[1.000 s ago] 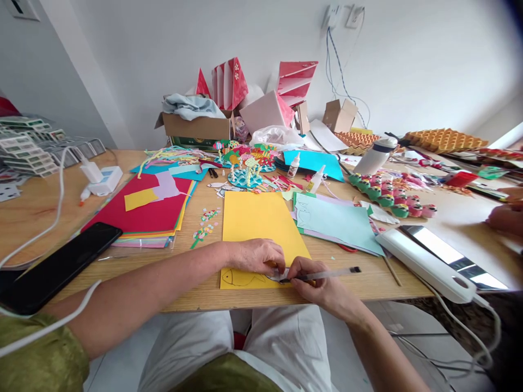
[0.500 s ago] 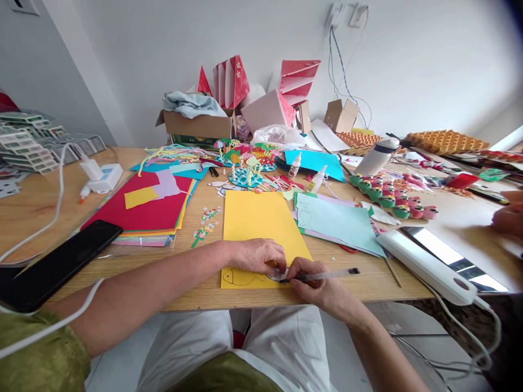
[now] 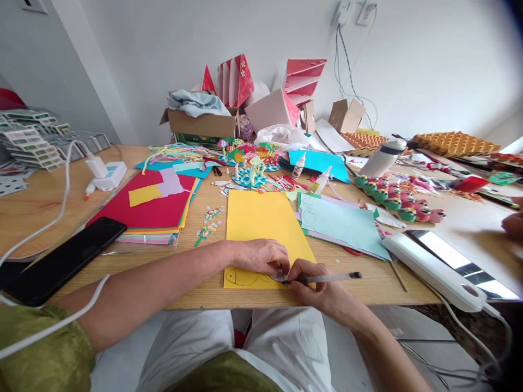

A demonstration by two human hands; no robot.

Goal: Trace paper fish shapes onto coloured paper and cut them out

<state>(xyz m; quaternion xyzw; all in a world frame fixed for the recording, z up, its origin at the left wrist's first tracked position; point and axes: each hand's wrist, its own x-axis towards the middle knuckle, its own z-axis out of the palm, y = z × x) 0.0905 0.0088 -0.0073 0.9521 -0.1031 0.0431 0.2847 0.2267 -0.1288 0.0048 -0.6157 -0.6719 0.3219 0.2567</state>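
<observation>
A yellow sheet of paper point(image 3: 261, 218) lies at the table's front edge, with a fish outline point(image 3: 243, 278) drawn in dark line near its lower left corner. My left hand point(image 3: 263, 256) rests on the sheet, fingers bent and pressed on a small pale paper cutout point(image 3: 279, 279), which they mostly cover. In my right hand point(image 3: 316, 280) a pen point(image 3: 341, 277) with a clear barrel and dark ends is gripped. Its tip meets the sheet beside the cutout's edge, close to my left fingertips.
Coloured paper point(image 3: 155, 215) and a black phone point(image 3: 65, 258) lie left. A light blue sheet point(image 3: 339, 220) with fish drawings, glue bottles point(image 3: 321, 181) and a white power strip point(image 3: 435, 269) sit right. Finished paper crafts point(image 3: 249, 174) stand behind. Another person's hand point(image 3: 514, 224) shows at far right.
The view has shifted slightly, so the table items sit a little further right. Both hands stay at the same spot on the yellow sheet, with the pen's angle almost unchanged.
</observation>
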